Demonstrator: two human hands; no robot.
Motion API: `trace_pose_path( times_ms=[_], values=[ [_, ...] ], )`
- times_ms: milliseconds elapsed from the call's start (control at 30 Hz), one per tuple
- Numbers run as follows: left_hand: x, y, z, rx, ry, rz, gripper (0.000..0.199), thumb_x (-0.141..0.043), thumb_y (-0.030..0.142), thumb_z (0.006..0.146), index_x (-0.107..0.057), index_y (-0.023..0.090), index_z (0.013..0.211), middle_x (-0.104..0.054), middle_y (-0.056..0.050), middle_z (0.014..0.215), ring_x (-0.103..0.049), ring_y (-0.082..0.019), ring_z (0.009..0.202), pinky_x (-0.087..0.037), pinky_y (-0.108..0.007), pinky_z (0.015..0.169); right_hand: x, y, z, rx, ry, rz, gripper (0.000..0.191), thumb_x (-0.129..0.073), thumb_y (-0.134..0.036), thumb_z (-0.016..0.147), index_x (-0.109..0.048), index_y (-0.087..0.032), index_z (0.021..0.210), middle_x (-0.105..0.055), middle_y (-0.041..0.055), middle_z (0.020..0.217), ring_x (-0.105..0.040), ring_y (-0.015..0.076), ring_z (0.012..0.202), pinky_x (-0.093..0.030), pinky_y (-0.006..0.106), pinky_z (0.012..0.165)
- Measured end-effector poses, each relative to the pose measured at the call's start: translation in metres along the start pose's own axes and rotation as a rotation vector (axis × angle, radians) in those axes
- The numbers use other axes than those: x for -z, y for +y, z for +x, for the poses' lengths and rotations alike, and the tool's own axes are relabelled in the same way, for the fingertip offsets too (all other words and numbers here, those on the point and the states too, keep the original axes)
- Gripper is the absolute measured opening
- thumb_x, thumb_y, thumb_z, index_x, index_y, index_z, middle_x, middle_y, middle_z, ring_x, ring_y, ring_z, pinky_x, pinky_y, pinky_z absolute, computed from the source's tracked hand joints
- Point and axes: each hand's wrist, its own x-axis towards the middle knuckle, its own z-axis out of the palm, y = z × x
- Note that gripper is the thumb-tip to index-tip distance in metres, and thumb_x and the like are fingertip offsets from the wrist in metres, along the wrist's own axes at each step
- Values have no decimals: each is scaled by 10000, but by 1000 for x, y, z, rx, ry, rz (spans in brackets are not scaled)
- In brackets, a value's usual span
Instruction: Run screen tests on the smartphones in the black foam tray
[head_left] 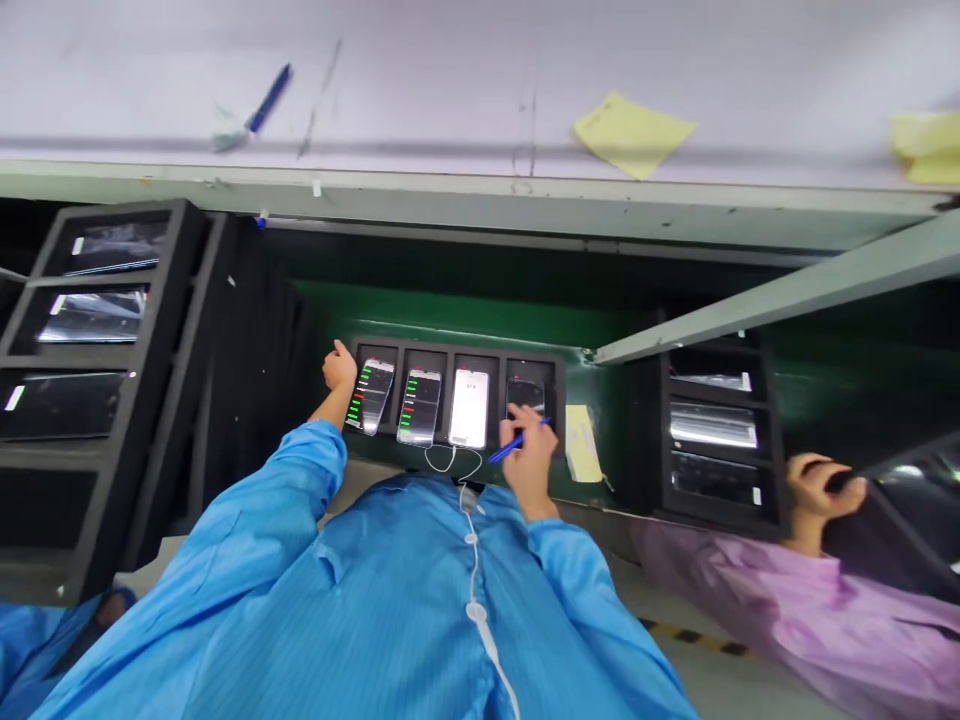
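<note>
A black foam tray [444, 356] lies in front of me with phones in its slots. Two phones, the leftmost [373, 398] and its neighbour [419, 407], show green and red text lines. The third phone [469, 408] has a bright white screen, with a white cable [452, 460] below it. My right hand [529, 450] holds a blue pen [517, 441] over the dark phone [525, 393] in the right slot. My left hand [340, 368] rests at the tray's left edge, fingers curled; what they hold, if anything, is hidden.
Stacked black trays with phones stand at the left [169, 300] and right [769, 440]. A yellow note pad [582, 443] lies beside my tray. A metal bar [750, 305] slants across the right. A person's hand [821, 488] in a pink sleeve is near the right trays.
</note>
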Motion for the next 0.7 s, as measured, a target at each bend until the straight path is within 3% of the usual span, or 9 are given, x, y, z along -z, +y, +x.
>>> trace_pose_path(
  times_ms=[67,133,200,367,467,533,600,700],
  values=[
    [0,-2,1,9,-10,-20,656,-305,574,1137,-814,166,1207,-775,-249,1301,-706,-422,1316,-552,-539,1111,-11,-20,-11,166,-209,-32,281,-473,-373,1102,-685,-224,1213,-756,154,1287,-538,333,1471,-338,548,1230],
    [1,-5,2,11,-30,-39,643,-309,557,1135,-819,169,1181,-778,-247,1300,-699,-417,1328,-556,-524,1105,-17,-27,-15,232,-293,-79,355,-469,-351,1108,-670,-221,1371,-777,134,1194,-514,330,1495,-329,539,1227],
    [3,-10,3,0,-58,-60,609,-320,519,1134,-824,177,1146,-788,-235,1287,-702,-401,1329,-559,-493,1102,-14,-22,-14,210,-252,-141,384,-459,-376,1118,-662,-208,1397,-777,135,1178,-503,340,1495,-335,543,1210],
    [19,-34,-12,-67,-94,-170,532,-332,410,1126,-803,181,1031,-818,-188,1194,-761,-328,1199,-568,-396,1067,8,-2,-4,112,-39,-212,348,-432,-445,1131,-689,-211,1163,-732,160,1376,-506,358,1474,-365,556,1173],
    [33,-60,-46,-206,18,-258,422,-374,366,1097,-740,207,960,-812,-149,1147,-759,-282,1154,-552,-348,1064,5,-11,0,220,-126,-159,321,-443,-428,1134,-687,-231,1067,-734,139,1390,-519,337,1471,-386,532,1172],
    [42,-82,-80,-353,80,-305,383,-398,390,1089,-699,231,912,-793,-120,1089,-751,-260,1104,-550,-332,1048,-4,-20,1,309,-242,-120,307,-438,-387,1134,-709,-241,1128,-763,132,1310,-526,323,1473,-391,526,1178],
    [46,-103,-120,-472,-33,-298,381,-434,436,1074,-678,253,846,-765,-90,967,-740,-251,996,-567,-330,985,-10,-23,3,339,-304,-95,323,-434,-361,1130,-716,-246,1238,-783,130,1211,-535,322,1468,-392,536,1181],
    [40,-126,-177,-653,-410,-239,386,-533,513,1039,-716,269,803,-747,-81,883,-721,-269,915,-579,-368,932,-6,-13,12,258,-245,-91,333,-445,-401,1124,-717,-235,1220,-780,139,1217,-549,343,1443,-399,564,1168]
  ],
)
